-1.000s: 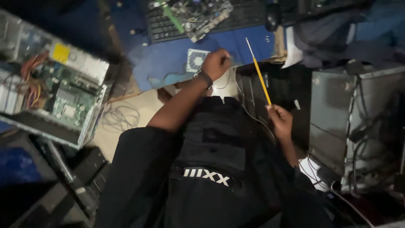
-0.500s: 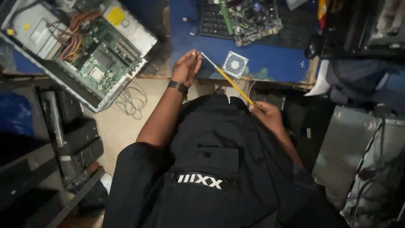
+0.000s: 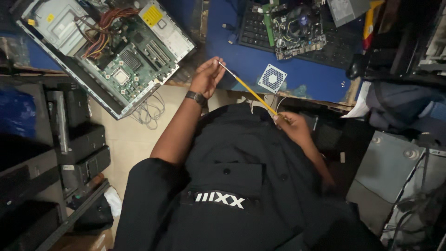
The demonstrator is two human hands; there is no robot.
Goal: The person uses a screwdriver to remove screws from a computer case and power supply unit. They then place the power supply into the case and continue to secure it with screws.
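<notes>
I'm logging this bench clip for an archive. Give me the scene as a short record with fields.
setting: blue worktop amid computer parts
left hand: pinches the tip end of a thin yellow-handled tool
right hand: grips the tool's other end
near hands: small square fan grille
on worktop: bare motherboard lying on a keyboard
left side: open computer case

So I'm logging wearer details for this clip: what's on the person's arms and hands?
Both hands are bare, no gloves. The left hand has a dark wristwatch at the wrist, the forearm uncovered up to a black short sleeve. The right hand shows no watch or ring.
</notes>
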